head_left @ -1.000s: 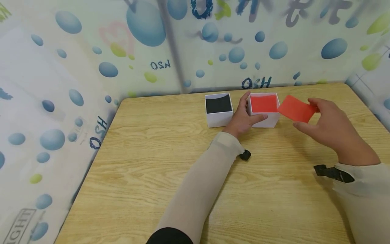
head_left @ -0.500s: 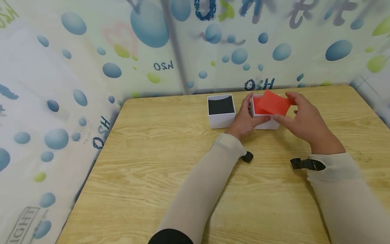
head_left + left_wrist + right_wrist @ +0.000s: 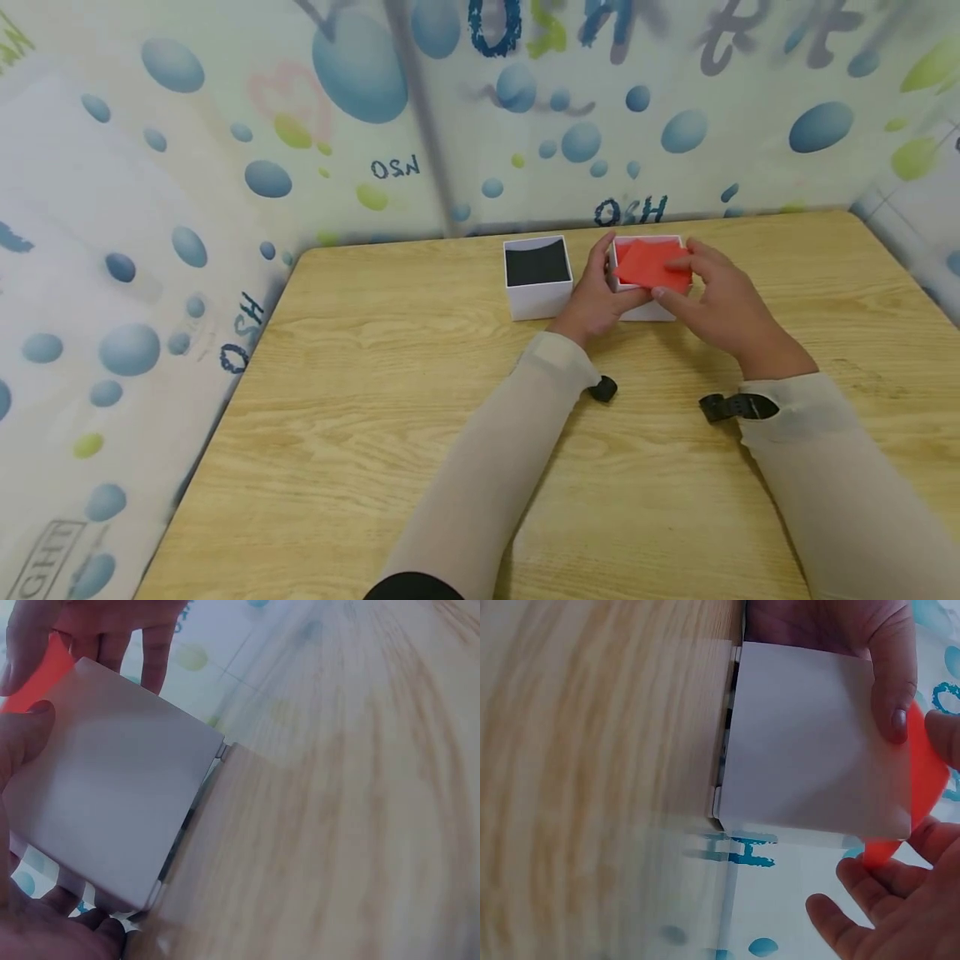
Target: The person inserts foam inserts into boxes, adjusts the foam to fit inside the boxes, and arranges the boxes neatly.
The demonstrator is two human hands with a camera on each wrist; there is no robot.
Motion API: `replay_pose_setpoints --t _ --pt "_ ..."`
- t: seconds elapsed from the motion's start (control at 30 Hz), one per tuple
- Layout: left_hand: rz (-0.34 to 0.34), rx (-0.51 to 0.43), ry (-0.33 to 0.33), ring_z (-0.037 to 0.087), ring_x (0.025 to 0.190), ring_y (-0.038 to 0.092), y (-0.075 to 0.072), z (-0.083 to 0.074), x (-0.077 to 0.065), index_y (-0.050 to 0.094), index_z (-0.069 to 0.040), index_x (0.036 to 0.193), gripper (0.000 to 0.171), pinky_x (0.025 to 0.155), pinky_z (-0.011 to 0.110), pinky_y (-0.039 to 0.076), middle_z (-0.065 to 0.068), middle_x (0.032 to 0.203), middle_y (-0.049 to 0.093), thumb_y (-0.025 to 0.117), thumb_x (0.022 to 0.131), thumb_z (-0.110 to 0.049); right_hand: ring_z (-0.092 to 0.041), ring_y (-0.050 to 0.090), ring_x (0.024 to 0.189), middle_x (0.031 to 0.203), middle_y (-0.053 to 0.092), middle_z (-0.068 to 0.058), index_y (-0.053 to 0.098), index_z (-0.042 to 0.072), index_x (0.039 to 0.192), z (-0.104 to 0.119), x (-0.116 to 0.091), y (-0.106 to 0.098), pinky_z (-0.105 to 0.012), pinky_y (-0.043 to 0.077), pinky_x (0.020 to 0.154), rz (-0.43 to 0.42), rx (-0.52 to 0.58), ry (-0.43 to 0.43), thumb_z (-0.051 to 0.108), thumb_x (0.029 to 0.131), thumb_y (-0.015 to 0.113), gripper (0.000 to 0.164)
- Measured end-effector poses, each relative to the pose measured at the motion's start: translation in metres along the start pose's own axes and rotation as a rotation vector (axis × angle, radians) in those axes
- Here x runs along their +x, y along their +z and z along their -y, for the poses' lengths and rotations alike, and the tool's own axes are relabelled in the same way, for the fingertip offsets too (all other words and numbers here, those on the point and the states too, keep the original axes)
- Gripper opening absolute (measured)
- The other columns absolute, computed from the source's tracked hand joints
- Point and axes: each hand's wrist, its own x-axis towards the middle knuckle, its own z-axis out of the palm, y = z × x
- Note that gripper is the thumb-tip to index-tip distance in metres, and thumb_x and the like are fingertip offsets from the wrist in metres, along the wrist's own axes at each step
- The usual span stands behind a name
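Observation:
In the head view, my left hand [image 3: 588, 302] grips a small white box [image 3: 648, 313] by its left side, thumb across the front wall. A red card [image 3: 647, 263] lies tilted over the box's open top, above more red material inside. My right hand [image 3: 723, 307] holds this card at its right end, fingers on top and thumb at the front rim. From the right wrist, the red card [image 3: 928, 776] sticks out past the rim of the box [image 3: 810, 742]. The left wrist view shows the box's plain wall [image 3: 127, 780] close up, with the left thumb at its edge.
A second white box [image 3: 540, 302] with a black sheet [image 3: 537, 264] inside stands just left of my left hand. Both boxes are near the back edge of the wooden table [image 3: 360, 400]. Behind it hangs a patterned backdrop [image 3: 457, 125].
My right hand has moved left with the red card, from beside the box to over its opening. The card has come down from tilted high to lying lower in the top. The left hand stays put.

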Motion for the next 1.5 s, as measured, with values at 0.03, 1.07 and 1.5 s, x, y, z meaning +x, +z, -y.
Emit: replay_pose_setpoints --t 0.03,1.07,1.5 --pt "-0.001 -0.003 -0.003 0.016 0.15 0.036 0.0 0.0 -0.001 0.014 -0.048 0.165 0.104 0.123 0.042 0.038 -0.01 0.168 0.032 0.086 0.09 -0.034 -0.049 0.015 0.16 0.173 0.018 -0.025 0.053 -0.005 0.147 0.001 0.0 0.001 -0.074 0.032 0.115 -0.001 -0.009 0.004 0.034 0.103 0.069 0.061" --pt "-0.011 -0.027 0.024 0.016 0.146 0.042 0.0 0.003 0.002 0.018 -0.046 0.165 0.102 0.119 0.036 0.043 -0.006 0.165 0.036 0.086 0.09 -0.029 -0.05 0.041 0.139 0.154 0.042 -0.029 0.059 -0.004 0.143 0.01 -0.002 0.009 -0.071 0.045 0.106 -0.21 -0.068 0.002 0.032 0.098 0.071 0.059" --pt "-0.005 -0.033 0.013 0.017 0.146 0.041 0.003 0.0 -0.001 0.019 -0.048 0.163 0.101 0.118 0.036 0.044 -0.005 0.166 0.034 0.086 0.09 -0.029 -0.047 0.048 0.124 0.139 0.047 -0.029 0.054 -0.005 0.144 0.016 -0.007 0.008 -0.064 0.052 0.097 -0.18 -0.028 0.106 0.035 0.1 0.067 0.061"
